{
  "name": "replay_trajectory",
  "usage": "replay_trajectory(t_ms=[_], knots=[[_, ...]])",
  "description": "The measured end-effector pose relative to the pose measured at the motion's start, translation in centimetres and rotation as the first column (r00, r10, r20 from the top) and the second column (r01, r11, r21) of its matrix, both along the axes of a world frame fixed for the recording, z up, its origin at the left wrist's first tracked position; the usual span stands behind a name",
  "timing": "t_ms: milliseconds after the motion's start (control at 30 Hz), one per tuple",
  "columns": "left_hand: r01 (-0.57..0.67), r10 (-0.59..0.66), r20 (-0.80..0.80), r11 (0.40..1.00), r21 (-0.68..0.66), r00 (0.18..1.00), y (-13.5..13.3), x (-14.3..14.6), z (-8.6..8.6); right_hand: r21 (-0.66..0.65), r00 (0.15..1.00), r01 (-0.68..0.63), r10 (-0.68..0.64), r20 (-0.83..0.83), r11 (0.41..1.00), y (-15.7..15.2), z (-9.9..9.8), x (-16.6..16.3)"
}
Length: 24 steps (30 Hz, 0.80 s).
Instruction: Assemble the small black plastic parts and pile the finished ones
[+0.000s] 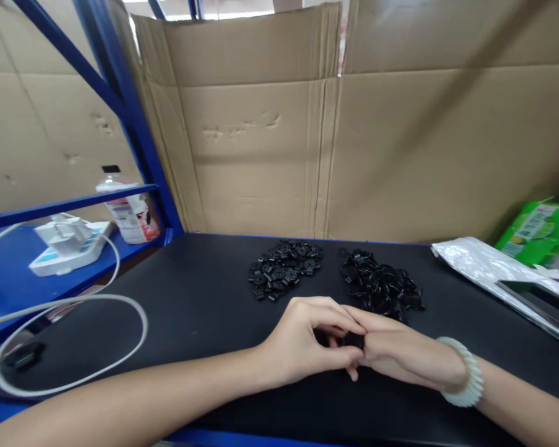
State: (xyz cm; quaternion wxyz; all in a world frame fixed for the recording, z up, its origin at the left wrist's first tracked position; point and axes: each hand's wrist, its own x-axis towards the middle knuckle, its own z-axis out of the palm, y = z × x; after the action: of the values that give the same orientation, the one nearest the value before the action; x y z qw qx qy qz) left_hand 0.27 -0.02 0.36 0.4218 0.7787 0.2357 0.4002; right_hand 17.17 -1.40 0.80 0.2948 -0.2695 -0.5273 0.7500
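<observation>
Near the front of the black tabletop (pixel 200 347), my two hands meet. My left hand (pixel 298 344) is closed, its thumb and fingers around a small black plastic part (pixel 353 340). My right hand (pixel 395 347), with a pale coiled band on the wrist, presses against the same part from the other side; its fingers are curled and mostly hidden behind my left hand. Just beyond the hands lies a pile of smooth, rounded black pieces (pixel 382 282). To its left is a second pile of black pieces with openings in them (pixel 286 267).
A white cable (pixel 144 323) loops over the table's left side, near a dark object (pixel 25 355). On the blue shelf are a power strip (pixel 69 251) and a bottle (pixel 133 214). A silvery bag (pixel 475 254) and a green package (pixel 538 230) lie right. Cardboard (pixel 261 155) stands behind.
</observation>
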Motion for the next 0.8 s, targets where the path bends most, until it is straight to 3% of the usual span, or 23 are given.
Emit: replay_trajectory(t_ms=[200, 367, 800], knots=[[0.002, -0.002, -0.01, 1.0, 0.013, 1.0, 0.0, -0.4, 0.1, -0.046, 0.997, 0.0, 0.003, 0.072, 0.999, -0.6, 1.2, -0.2], [0.016, -0.016, -0.027, 1.0, -0.026, 0.999, 0.0, -0.6, -0.2, -0.062, 0.995, -0.01, 0.017, 0.101, 0.998, -0.4, 1.0, -0.3], [0.002, -0.002, -0.019, 1.0, -0.002, 1.0, -0.2, -0.3, -0.4, 0.129, 0.965, 0.004, -0.038, 0.26, 0.992, -0.2, -0.2, 0.2]])
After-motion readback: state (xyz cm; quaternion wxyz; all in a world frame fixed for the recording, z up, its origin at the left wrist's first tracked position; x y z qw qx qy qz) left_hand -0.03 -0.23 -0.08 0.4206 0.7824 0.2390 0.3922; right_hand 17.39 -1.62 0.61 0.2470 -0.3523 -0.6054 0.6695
